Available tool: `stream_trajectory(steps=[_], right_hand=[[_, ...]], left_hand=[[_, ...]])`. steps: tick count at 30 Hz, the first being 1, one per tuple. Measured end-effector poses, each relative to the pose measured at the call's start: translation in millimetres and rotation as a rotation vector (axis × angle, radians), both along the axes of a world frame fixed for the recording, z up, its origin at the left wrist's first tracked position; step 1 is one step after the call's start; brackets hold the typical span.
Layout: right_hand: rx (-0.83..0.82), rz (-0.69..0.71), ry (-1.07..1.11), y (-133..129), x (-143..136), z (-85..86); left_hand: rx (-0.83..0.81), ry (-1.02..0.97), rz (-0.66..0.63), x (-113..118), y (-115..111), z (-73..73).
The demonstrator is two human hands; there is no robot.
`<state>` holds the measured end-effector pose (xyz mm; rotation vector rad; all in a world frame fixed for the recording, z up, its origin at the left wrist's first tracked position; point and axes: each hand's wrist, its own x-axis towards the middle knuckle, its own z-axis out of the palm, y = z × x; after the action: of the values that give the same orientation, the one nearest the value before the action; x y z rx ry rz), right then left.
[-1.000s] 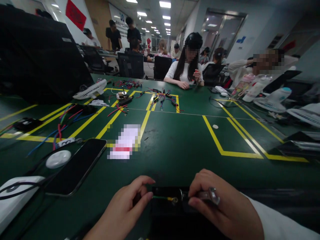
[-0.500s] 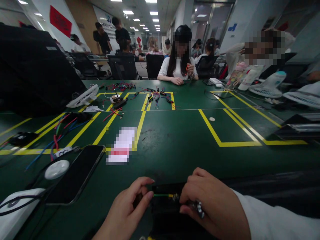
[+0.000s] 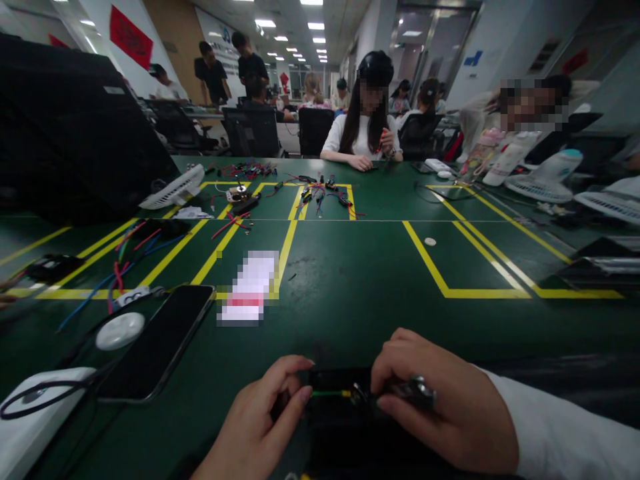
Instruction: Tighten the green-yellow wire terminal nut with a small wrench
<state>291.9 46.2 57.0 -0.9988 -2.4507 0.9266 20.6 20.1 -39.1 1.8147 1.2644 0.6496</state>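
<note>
At the front edge of the table, my left hand [image 3: 273,417] is closed around one end of a thin green wire [image 3: 329,393], its thumb and index finger bent. The wire runs right to a yellow-sleeved end beside a small metal fastener [image 3: 357,395] on a black object [image 3: 345,433]. That black object is dark and its shape is hard to make out. Just right of the fastener, my right hand [image 3: 440,400] grips a shiny metal tool [image 3: 423,390]; its kind is mostly hidden by the fingers.
A black phone [image 3: 160,343], a white round disc [image 3: 120,331] and a white device with a black cable [image 3: 43,417] lie at left. Red and blue wires [image 3: 120,267] lie behind them. A pixelated paper [image 3: 250,287] is ahead. Across the table sits a person [image 3: 363,133].
My right hand has shifted slightly right, away from the fastener, and the tool in it has turned with its shiny end higher. My left hand stays by the wire. The view has shifted a little.
</note>
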Motion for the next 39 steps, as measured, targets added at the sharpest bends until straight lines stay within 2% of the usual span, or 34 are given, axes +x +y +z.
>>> stream_trajectory(steps=[2, 7, 12, 16, 18, 23, 28, 30, 34, 36, 39], right_hand=[[0.005, -0.086, 0.039, -5, 1, -1.0], [0.068, -0.174, 0.039, -18, -5, -11.4], [0.103, -0.158, -0.004, -23, -13, -22.1], [0.1, -0.158, -0.034, -21, -14, -21.7], [0.094, -0.122, -0.048, -18, -13, -18.9], [0.075, 0.084, -0.143, -4, -11, -9.4], [0.063, 0.183, -0.207, 7, -11, 4.0], [0.06, 0.132, -0.13, 5, -6, 9.2], [0.078, -0.133, 0.006, -9, 2, 9.3], [0.086, -0.159, 0.007, -16, 3, 3.7], [0.074, -0.112, -0.016, -21, -1, -5.3]], left_hand=[[0.002, -0.005, -0.002, 0, 0, -1.0], [-0.003, -0.007, 0.0, -1, 1, -2.3], [0.001, -0.026, -0.011, -1, 1, -1.3], [0.0, -0.031, -0.006, 0, 0, -0.9], [-0.005, -0.03, -0.005, 0, 0, -1.6], [-0.008, -0.018, -0.004, -2, 1, -3.6], [-0.013, -0.008, -0.004, -4, -1, -0.9], [-0.017, -0.009, -0.004, -3, -1, 0.1], [-0.017, -0.012, 0.0, -2, 0, -0.3], [-0.019, -0.01, 0.007, -1, 1, -1.2], [-0.023, -0.008, 0.018, -2, 1, -2.2]])
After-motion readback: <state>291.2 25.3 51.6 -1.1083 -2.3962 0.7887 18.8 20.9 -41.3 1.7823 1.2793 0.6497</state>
